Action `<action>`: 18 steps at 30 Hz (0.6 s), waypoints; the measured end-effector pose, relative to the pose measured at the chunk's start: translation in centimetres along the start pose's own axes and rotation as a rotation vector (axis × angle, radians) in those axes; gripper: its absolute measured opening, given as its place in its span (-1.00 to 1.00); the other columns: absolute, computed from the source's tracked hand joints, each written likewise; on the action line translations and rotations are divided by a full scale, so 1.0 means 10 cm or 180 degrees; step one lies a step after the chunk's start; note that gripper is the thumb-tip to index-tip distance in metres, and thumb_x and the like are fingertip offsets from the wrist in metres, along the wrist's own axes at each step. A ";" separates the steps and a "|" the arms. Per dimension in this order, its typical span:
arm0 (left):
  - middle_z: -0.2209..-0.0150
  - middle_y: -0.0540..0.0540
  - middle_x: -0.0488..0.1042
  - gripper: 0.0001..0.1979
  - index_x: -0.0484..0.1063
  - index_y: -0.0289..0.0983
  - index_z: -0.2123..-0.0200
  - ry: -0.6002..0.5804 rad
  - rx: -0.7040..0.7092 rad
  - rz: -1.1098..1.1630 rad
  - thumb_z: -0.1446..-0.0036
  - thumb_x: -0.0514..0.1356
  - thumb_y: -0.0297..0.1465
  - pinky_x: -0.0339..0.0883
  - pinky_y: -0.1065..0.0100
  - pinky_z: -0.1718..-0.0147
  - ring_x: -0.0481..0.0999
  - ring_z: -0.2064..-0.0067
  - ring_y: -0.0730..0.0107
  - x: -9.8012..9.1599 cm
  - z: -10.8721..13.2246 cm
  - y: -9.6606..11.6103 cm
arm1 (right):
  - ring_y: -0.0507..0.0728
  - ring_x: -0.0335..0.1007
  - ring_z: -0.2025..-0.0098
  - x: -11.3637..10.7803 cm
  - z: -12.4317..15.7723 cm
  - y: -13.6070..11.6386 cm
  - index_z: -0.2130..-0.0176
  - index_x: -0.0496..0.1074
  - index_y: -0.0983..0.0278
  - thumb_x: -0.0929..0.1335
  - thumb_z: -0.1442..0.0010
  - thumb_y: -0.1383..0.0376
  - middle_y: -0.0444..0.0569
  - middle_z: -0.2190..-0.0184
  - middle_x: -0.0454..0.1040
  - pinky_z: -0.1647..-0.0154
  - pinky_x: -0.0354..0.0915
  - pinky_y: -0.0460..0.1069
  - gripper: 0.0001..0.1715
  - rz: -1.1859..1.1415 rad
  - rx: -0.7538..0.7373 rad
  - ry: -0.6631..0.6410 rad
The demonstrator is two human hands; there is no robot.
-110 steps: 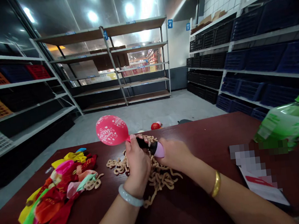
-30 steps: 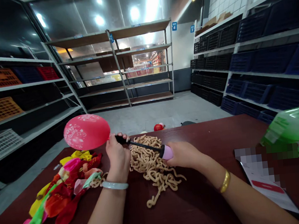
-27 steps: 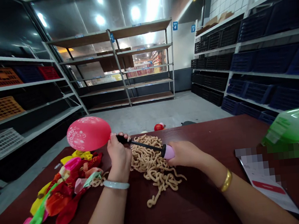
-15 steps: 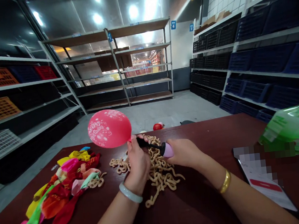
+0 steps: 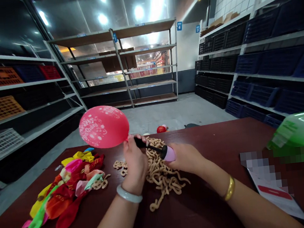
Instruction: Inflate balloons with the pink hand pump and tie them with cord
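A pink-red balloon with white printing, partly inflated, points up and left from my left hand. That hand is closed around its neck and the black nozzle end of a balloon pump. My right hand wraps round the pump's light purple part, and a stretch of black rod shows between the two. Below and behind the hands lies a heap of tan, twisted, cord-like pieces, partly hidden by my left hand. Limp balloons in several colours are piled at the left.
On the dark red table, a phone lies at the right beside a green bottle. Racks with crates line both sides, and a shelf unit stands at the back. A red object shows beyond the far table edge.
The balloon and both hands have shifted slightly left in view, and the balloon looks a bit larger. The exposed pump rod is about as long. The background has moved slightly right.
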State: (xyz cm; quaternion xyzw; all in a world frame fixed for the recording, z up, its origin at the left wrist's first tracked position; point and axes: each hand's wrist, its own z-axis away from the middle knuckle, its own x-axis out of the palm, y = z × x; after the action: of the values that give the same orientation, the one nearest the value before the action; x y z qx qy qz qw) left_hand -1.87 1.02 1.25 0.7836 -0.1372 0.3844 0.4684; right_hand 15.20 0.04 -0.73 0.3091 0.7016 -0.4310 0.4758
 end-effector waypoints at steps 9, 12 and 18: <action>0.51 0.08 0.30 -0.76 0.15 -0.21 0.38 0.0345 0.0237 0.0060 -0.05 0.23 -0.37 0.24 0.41 0.49 0.36 0.52 0.50 -0.24 -0.37 0.18 | 0.16 0.45 0.39 -0.09 -0.04 0.26 0.23 0.39 0.19 0.38 0.00 0.00 -0.05 0.37 0.55 0.49 -0.02 -0.03 -0.60 0.0421 -0.0082 -0.0088; 0.50 0.09 0.31 -0.75 0.15 -0.21 0.38 0.0332 0.0188 0.0101 -0.06 0.24 -0.37 0.27 0.40 0.44 0.37 0.50 0.51 -0.18 -0.25 0.03 | 0.17 0.45 0.38 -0.13 -0.04 0.32 0.23 0.39 0.19 0.38 0.02 -0.02 -0.05 0.37 0.54 0.47 0.00 -0.03 -0.58 0.0554 -0.0060 -0.0114; 0.47 0.05 0.35 -0.76 0.19 -0.22 0.38 0.0199 -0.0143 0.0100 -0.10 0.24 -0.31 0.31 0.37 0.40 0.39 0.46 0.48 0.00 0.16 -0.31 | 0.18 0.45 0.39 -0.13 0.00 0.21 0.24 0.37 0.20 0.37 0.03 0.00 -0.03 0.38 0.54 0.47 0.00 -0.02 -0.59 0.0620 -0.0074 0.0027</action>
State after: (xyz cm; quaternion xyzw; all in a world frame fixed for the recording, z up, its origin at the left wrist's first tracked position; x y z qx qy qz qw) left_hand 0.63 1.29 -1.10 0.7583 -0.1434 0.4128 0.4838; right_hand 17.47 0.90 -0.15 0.3721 0.6752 -0.3733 0.5160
